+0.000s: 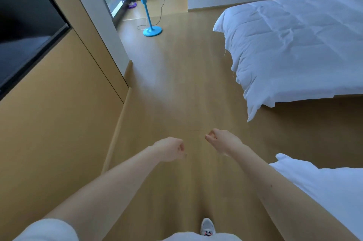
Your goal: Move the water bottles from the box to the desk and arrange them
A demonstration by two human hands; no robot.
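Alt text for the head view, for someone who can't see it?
Both arms reach forward over a wooden floor, left hand and right hand curled, holding nothing; none of the task's items in view. A white-covered bed is at right, a blue fan farther back, a dark screen on the left wall.

Bedroom, prob. hotel/apt: white-duvet bed [290, 44], wood floor [176, 83], blue standing fan [149, 19], wall TV [23, 24].

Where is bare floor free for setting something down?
The wooden floor is bare between the wall panel and the bed, ahead of the left hand and right hand. Tighter near the blue fan and its cord.
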